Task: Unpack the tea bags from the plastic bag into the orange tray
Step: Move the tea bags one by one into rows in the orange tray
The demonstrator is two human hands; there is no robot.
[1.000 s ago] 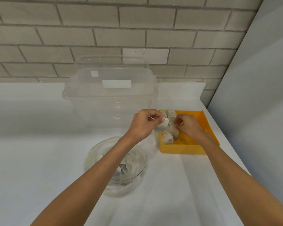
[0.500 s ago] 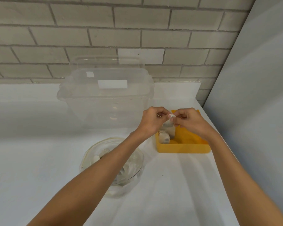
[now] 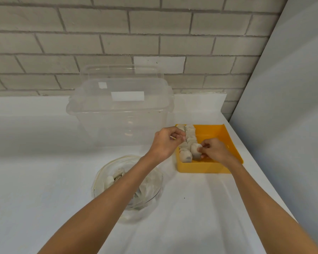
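Note:
The orange tray (image 3: 204,169) sits at the right of the white table, with a row of several pale tea bags (image 3: 189,133) along its left side. My right hand (image 3: 214,152) pinches one tea bag (image 3: 195,150) at the near end of that row, low inside the tray. My left hand (image 3: 164,143) hovers at the tray's left edge, with thumb and forefinger pinched on what looks like that tea bag's thin string. The clear plastic bag (image 3: 151,182) lies open on the table under my left forearm, with more tea bags (image 3: 109,180) inside it.
A large clear plastic tub (image 3: 117,114) stands behind the bag and left of the tray, with its lid leaning against the brick wall. A grey panel (image 3: 283,125) closes off the right side just beyond the table edge.
The tea bag I held up in both hands above the tray has come down into the row. My right hand lowered with it and my left hand drew back to the left.

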